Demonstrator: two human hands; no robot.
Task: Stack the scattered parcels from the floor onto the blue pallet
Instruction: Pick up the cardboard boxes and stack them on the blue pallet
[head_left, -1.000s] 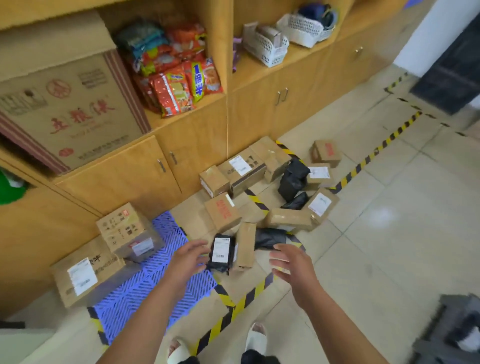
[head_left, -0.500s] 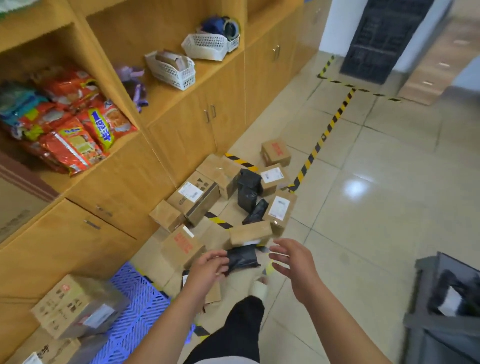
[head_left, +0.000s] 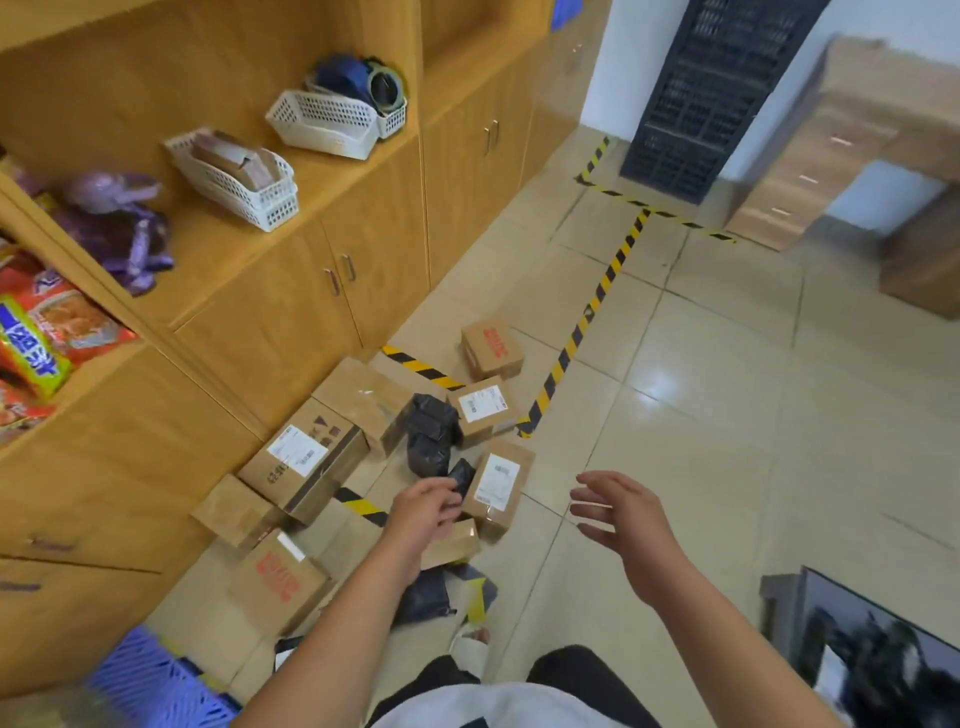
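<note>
Several brown cardboard parcels and black plastic mailers lie scattered on the tiled floor by the wooden cabinets. A long box with a white label (head_left: 304, 464) leans near the cabinet, and a red-printed box (head_left: 278, 581) lies nearer me. My left hand (head_left: 423, 512) hovers with loosely curled fingers over a small flat box (head_left: 454, 543) and beside a labelled box (head_left: 496, 486); it holds nothing. My right hand (head_left: 618, 512) is spread open in the air to the right, above bare tile. Only a corner of the blue pallet (head_left: 150, 686) shows at the bottom left.
Wooden cabinets (head_left: 291, 322) and shelves with white baskets (head_left: 234, 179) and snack bags line the left. Yellow-black tape (head_left: 587, 322) marks the floor. A dark bin (head_left: 878, 649) stands at bottom right, a black grate (head_left: 711, 93) at the back. My legs show at the bottom.
The view has swung right, away from the pallet and toward the parcel pile. Both hands have moved forward over the parcels, still holding nothing.
</note>
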